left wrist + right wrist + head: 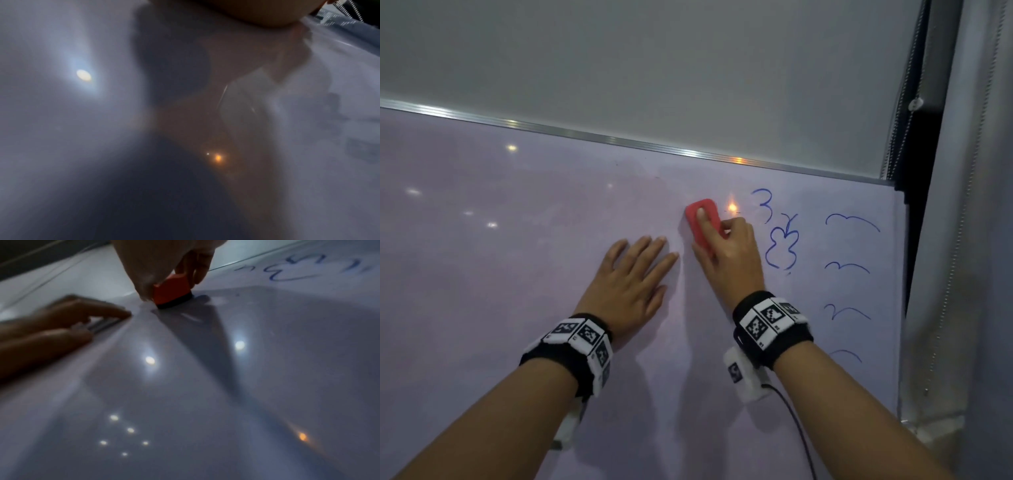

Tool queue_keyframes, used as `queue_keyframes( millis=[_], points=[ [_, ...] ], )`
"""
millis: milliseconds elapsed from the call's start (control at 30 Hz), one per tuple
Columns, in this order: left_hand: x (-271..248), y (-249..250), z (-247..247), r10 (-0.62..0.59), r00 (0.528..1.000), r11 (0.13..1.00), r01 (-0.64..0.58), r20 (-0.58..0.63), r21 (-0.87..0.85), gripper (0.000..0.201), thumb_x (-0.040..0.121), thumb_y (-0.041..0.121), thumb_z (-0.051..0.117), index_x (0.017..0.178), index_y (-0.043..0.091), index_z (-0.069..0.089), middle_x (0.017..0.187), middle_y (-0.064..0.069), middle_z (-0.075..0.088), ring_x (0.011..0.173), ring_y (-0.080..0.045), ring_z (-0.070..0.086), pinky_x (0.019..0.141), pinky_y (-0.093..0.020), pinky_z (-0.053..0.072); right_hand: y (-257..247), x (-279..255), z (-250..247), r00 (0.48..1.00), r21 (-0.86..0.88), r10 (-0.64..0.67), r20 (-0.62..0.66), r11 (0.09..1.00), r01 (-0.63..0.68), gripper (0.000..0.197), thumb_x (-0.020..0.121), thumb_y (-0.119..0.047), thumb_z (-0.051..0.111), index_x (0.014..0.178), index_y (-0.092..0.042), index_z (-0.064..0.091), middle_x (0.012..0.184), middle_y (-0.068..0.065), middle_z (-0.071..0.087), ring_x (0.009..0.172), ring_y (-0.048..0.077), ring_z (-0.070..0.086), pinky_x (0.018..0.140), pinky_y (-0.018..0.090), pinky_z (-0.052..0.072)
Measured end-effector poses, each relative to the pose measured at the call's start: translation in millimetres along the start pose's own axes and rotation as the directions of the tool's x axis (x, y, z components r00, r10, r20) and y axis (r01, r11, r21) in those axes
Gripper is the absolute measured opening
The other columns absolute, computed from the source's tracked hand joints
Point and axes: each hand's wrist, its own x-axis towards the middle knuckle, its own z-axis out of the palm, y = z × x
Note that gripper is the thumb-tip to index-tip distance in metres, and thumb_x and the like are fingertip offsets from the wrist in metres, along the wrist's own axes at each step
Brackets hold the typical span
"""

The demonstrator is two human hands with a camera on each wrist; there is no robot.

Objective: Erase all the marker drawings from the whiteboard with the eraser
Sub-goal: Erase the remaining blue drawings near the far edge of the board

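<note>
A red eraser (702,221) with a dark felt base (174,302) lies flat against the whiteboard (517,274). My right hand (726,250) grips it, forefinger along its top and thumb on its side. Blue marker drawings sit just right of the eraser: a "3" (764,205), a leafy fruit outline (782,246), and a column of curved bird-like strokes (851,222). My left hand (633,274) rests flat on the board with straight fingers, left of the eraser. The left wrist view is blurred and shows only the board surface (61,129).
The board's aluminium top frame (619,140) runs across the scene under a grey roller blind (688,68). A bead chain (904,102) and a grey curtain (962,240) hang past the board's right edge. Ceiling lights reflect on the board.
</note>
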Motion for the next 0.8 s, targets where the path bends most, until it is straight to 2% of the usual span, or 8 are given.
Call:
queue_keyframes(
  millis=[100,167,267,400,467,533,667,800],
  points=[
    [-0.3,-0.4,-1.0,-0.003,1.000,1.000,0.004,0.031,-0.009,0.048,0.096,0.035,0.016,0.132,0.016,0.042,0.134,-0.012,0.052,0.125,-0.028,0.036,0.109,-0.041,0.013,24.2,4.2,-5.5,0.993,-0.057,-0.119,0.002,0.991,0.119,0.045,0.087,-0.029,0.052,0.132,-0.020,0.051,0.089,0.019,0.054,0.074,0.033,0.053,0.062,0.040,0.050],
    [-1.1,-0.9,0.3,-0.001,1.000,1.000,0.001,0.023,-0.005,0.048,0.097,0.035,0.015,0.131,0.016,0.042,0.134,-0.012,0.052,0.125,-0.027,0.036,0.109,-0.041,0.013,48.0,9.7,-11.3,0.989,-0.028,0.109,-0.102,0.993,-0.112,0.047,0.088,-0.023,0.057,0.134,-0.019,0.049,0.094,0.022,0.051,0.083,0.036,0.052,0.070,0.043,0.051],
    [-0.1,-1.1,2.9,0.010,1.000,1.000,-0.010,-0.025,0.001,0.043,0.093,0.032,0.029,0.130,0.016,0.043,0.133,-0.012,0.053,0.124,-0.027,0.036,0.106,-0.044,0.019,55.4,15.2,-7.0,0.866,0.018,0.456,-0.205,0.886,-0.463,0.048,0.088,-0.020,0.059,0.135,-0.016,0.049,0.100,0.024,0.049,0.092,0.040,0.047,0.081,0.048,0.047],
    [0.6,-0.8,2.7,0.011,1.000,1.000,-0.011,-0.026,0.007,0.046,0.087,0.031,0.036,0.129,0.015,0.045,0.133,-0.014,0.053,0.124,-0.029,0.037,0.103,-0.046,0.024,35.1,14.0,-1.8,0.982,-0.090,0.136,-0.129,0.985,-0.148,0.046,0.087,-0.026,0.051,0.130,-0.011,0.054,0.088,0.023,0.052,0.076,0.038,0.052,0.068,0.041,0.047],
    [-0.3,-0.3,2.5,0.009,1.000,1.000,-0.009,-0.017,0.005,0.046,0.088,0.031,0.036,0.129,0.015,0.045,0.133,-0.014,0.053,0.124,-0.029,0.037,0.103,-0.046,0.023,52.0,13.4,-9.3,0.997,-0.172,0.024,-0.074,0.985,-0.036,0.046,0.088,-0.029,0.047,0.131,-0.014,0.053,0.087,0.022,0.054,0.073,0.036,0.053,0.065,0.041,0.048],
    [-0.8,-0.4,3.0,0.008,1.000,1.000,-0.008,-0.015,0.008,0.046,0.088,0.032,0.035,0.130,0.015,0.044,0.133,-0.014,0.053,0.124,-0.029,0.036,0.103,-0.046,0.023,72.3,17.6,-17.5,0.987,-0.193,0.114,-0.111,0.972,-0.134,0.045,0.090,-0.028,0.050,0.134,-0.016,0.051,0.093,0.023,0.054,0.080,0.038,0.052,0.068,0.044,0.049],
    [-0.1,-0.2,3.2,0.007,1.000,1.000,-0.008,-0.026,-0.004,0.045,0.088,0.031,0.035,0.129,0.015,0.045,0.133,-0.014,0.053,0.124,-0.029,0.036,0.103,-0.046,0.023,68.6,23.4,-13.2,0.880,-0.096,0.445,-0.164,0.881,-0.463,0.048,0.092,-0.023,0.054,0.139,-0.020,0.043,0.107,0.024,0.049,0.098,0.040,0.045,0.084,0.047,0.045],
    [-0.8,0.1,2.1,0.005,1.000,1.000,-0.005,-0.014,-0.014,0.045,0.091,0.032,0.030,0.130,0.014,0.044,0.134,-0.015,0.051,0.125,-0.030,0.035,0.104,-0.046,0.022,54.1,0.2,-7.0,0.988,-0.183,0.114,-0.102,0.974,-0.132,0.050,0.083,-0.010,0.066,0.131,-0.014,0.054,0.090,0.023,0.056,0.076,0.038,0.053,0.065,0.042,0.049]
  ],
)
